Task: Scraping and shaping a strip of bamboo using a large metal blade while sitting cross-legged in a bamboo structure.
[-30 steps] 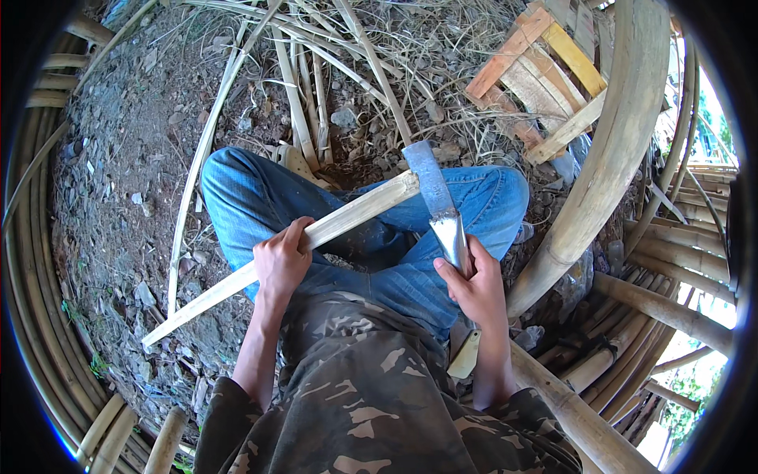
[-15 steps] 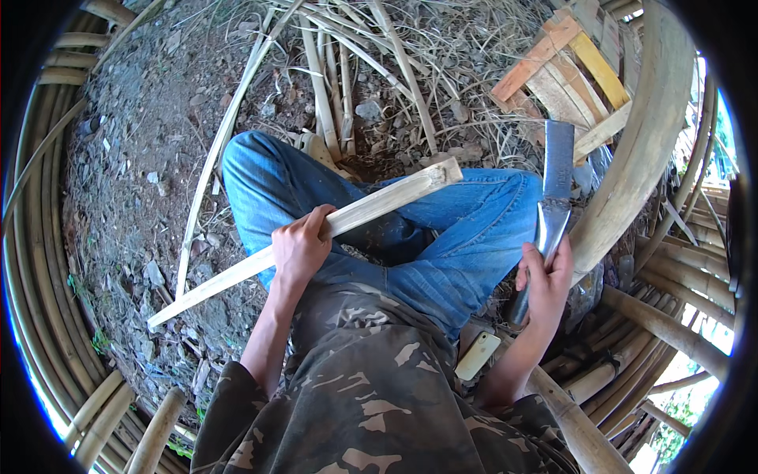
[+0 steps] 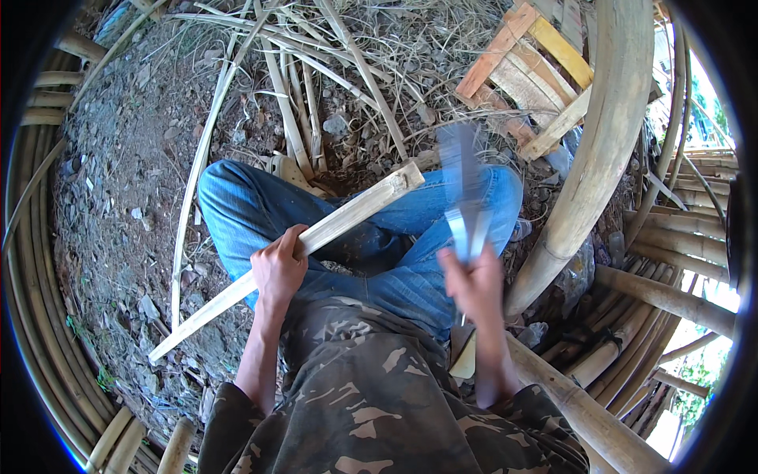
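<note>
My left hand [image 3: 278,272] is closed around the middle of a pale split bamboo slat [image 3: 359,209]. The slat slants across my lap, its thicker, knotted end up at the right and its thin end over the dirt at the lower left. My right hand [image 3: 478,288], a little blurred, grips the handle of a machete [image 3: 464,170] with a broad, square-ended blade. The blade points away from me, upright and smeared by motion, just right of the slat's knotted end and apart from it. My right fingers hide most of the handle.
A thick bamboo pole [image 3: 600,150] curves up on the right beside my knee. Beyond it lies a small wooden frame [image 3: 497,51]. Long bamboo strips [image 3: 207,142] and shavings litter the stony ground ahead. A phone [image 3: 466,359] rests near my right forearm, partly hidden.
My right hand has swung left with the machete, from beside my right knee toward the slat. The left hand keeps its hold on the slat. The whole view has shifted slightly.
</note>
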Demonstrator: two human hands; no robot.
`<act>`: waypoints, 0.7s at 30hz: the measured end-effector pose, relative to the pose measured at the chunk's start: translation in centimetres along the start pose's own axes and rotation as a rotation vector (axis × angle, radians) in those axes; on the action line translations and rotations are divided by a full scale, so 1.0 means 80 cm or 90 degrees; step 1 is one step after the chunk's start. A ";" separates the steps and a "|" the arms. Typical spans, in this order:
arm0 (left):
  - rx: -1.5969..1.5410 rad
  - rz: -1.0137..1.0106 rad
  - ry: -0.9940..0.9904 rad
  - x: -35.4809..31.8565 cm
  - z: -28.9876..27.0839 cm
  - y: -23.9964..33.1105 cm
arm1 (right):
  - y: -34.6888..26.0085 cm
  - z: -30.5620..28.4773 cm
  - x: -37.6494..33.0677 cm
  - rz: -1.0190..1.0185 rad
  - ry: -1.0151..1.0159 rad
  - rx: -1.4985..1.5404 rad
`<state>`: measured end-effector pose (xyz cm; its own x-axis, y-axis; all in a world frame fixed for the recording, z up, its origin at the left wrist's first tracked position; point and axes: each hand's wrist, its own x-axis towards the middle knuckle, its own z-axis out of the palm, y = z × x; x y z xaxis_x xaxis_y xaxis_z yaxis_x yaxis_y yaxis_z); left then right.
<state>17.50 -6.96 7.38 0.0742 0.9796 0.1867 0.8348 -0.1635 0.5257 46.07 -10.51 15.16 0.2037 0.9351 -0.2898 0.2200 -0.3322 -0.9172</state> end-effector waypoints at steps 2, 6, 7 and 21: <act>-0.009 -0.023 -0.018 0.002 -0.002 -0.001 | 0.032 0.013 0.001 -0.068 -0.057 -0.128; -0.021 -0.019 -0.028 0.002 -0.004 0.006 | 0.014 0.001 -0.006 -0.010 -0.072 -0.164; -0.020 -0.018 -0.029 0.004 -0.003 0.007 | 0.011 0.001 -0.005 -0.010 -0.072 -0.163; 0.002 0.036 0.042 0.011 0.004 0.009 | -0.021 -0.023 0.012 -0.094 -0.055 -0.309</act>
<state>18.33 -6.15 7.63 0.0857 0.9588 0.2710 0.8319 -0.2185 0.5101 47.69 -9.25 16.93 0.0619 0.9765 -0.2065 0.6618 -0.1950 -0.7239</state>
